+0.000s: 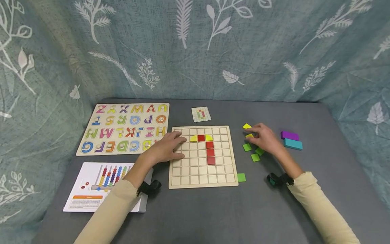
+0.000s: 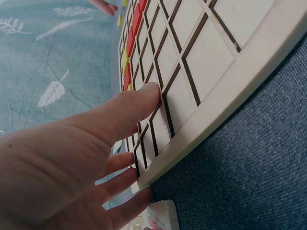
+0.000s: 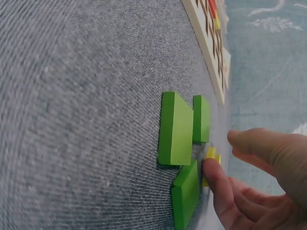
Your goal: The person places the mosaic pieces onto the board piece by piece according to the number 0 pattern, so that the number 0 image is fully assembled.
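A wooden grid board lies in the middle with several red squares and two yellow pieces set in its cells. My left hand rests at the board's left edge, thumb on the grid and fingers spread. Over to the right, my right hand hovers around loose yellow pieces, thumb and forefinger apart. In the right wrist view one fingertip comes close to a yellow piece; contact cannot be made out. Green squares lie just below that hand.
A small pattern card lies behind the board. Left of it are an alphabet puzzle board and a white box with a printed abacus. Purple and teal blocks lie right; a green square touches the board's right side.
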A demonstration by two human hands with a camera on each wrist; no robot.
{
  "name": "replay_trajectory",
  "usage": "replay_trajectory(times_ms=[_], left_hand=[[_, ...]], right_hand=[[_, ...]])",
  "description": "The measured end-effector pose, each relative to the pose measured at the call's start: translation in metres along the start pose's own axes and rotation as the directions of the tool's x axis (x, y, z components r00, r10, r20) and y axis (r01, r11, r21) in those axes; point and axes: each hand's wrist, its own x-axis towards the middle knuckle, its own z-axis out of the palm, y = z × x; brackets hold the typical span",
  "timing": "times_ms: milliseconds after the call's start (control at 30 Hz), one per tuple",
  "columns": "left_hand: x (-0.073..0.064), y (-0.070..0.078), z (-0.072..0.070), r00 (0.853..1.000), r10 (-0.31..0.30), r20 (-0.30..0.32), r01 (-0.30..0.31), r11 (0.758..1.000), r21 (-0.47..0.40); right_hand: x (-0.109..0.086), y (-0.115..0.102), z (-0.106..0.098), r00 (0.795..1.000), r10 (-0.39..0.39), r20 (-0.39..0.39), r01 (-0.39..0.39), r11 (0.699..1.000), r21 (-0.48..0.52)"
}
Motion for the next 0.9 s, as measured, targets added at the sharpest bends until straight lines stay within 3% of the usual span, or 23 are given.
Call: replay_trajectory(times_ms=[600,900], left_hand=[[0.0002,-0.0004,-0.0021,1.000,-0.010,0.011,0.010,1.000,-0.008],[0.0018,-0.0022,-0.0002,1.000,-0.017,0.014,0.017,1.000,-0.002]], right_hand=[[0.0061,-0.0056,0.0004,0.995,-0.003,0.099,0.013,0.995,-0.102],[0.0054,-0.0045,0.0015,0.995,-0.006,0.100,0.018,0.993,-0.114]])
